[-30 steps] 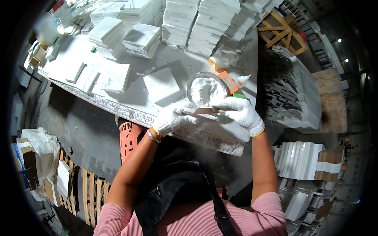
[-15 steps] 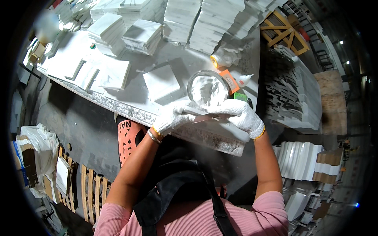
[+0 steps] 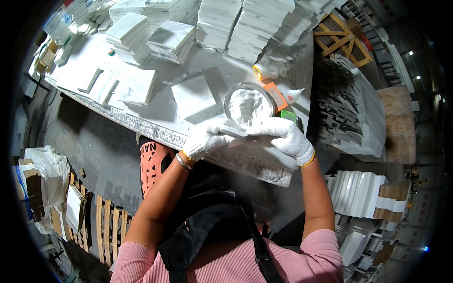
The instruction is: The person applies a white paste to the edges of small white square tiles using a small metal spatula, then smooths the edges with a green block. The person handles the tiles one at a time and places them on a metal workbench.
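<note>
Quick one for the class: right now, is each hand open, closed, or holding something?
Left hand: closed, holding a pale flat piece.
Right hand: closed; whatever it grips is too hidden to tell.

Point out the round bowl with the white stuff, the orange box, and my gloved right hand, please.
Round bowl (image 3: 248, 85): head view, on its far rim.
Orange box (image 3: 275, 96): head view, middle of its upper face.
Right hand (image 3: 287, 137): head view, on the glove's back.

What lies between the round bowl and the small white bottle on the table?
An orange box lies between the round bowl and the small white bottle, as the head view shows.
</note>
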The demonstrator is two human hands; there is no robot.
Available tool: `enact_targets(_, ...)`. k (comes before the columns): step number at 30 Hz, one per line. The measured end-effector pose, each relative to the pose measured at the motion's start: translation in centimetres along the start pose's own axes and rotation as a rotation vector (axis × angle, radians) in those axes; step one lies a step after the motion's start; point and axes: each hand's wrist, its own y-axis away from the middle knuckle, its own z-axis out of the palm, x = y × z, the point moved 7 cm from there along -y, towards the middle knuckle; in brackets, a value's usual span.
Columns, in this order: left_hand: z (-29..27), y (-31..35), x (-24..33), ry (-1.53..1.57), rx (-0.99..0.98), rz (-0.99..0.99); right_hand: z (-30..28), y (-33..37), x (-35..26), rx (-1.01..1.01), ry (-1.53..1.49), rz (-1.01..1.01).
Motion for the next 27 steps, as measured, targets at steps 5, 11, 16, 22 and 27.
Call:
enact_targets(5,-0.1,0.3,-0.2,0.032,0.070,0.000,0.0,0.7,-0.3,0.046,0.011,0.096)
enact_targets(11,0.2,0.1,-0.4,0.111,0.048,0.037,0.8,2.0,0.0,0.158,-0.020,0.125)
enact_targets(16,0.4,0.1,-1.8,-0.033,0.061,-0.054,1.7,3.5,0.1,0.317,-0.081,0.285)
enact_targets(22,0.1,0.0,-1.0,-0.079,0.058,0.083,3.7,4.8,-0.1,0.558,-0.142,0.388)
enact_targets(27,0.1,0.0,-0.6,-0.057,0.034,0.102,4.3,4.9,-0.7,0.653,-0.074,0.334)
